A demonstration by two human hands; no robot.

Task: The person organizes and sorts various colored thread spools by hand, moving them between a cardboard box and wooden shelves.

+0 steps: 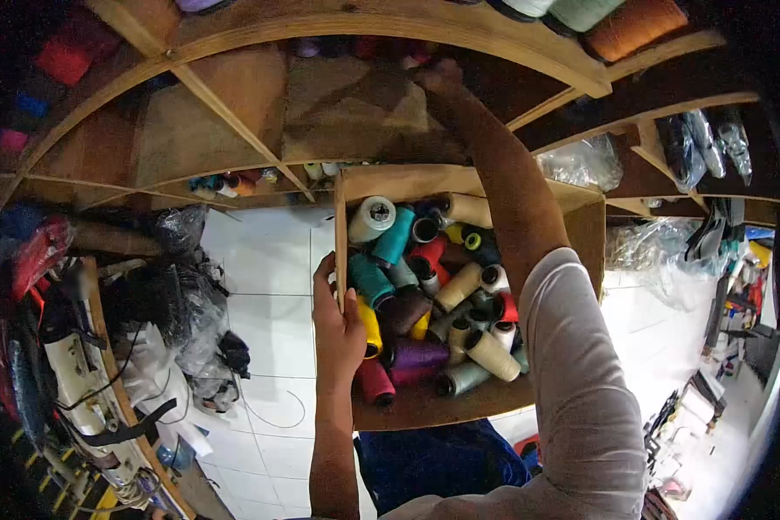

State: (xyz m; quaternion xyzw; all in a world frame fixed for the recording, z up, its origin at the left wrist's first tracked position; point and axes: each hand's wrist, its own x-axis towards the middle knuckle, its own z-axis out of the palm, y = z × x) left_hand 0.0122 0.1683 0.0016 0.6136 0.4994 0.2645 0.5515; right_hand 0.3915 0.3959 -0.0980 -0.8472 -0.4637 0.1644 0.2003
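The left hand holds the box's side, thumb near the top edge. If it slips, the box could tip and spill the thread spools piled inside. The right hand reaches high into the dark shelf, arm stretched over the box — I can't tell if it holds anything.

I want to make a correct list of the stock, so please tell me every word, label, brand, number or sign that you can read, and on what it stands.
No text can be read for certain.
Coloured cone-shaped thread spools in the brown cardboard box: no readable label or number.
Clear plastic packets at the right of the shelf: too small and blurred.
Off-white machine at the left: any marking is too blurred.
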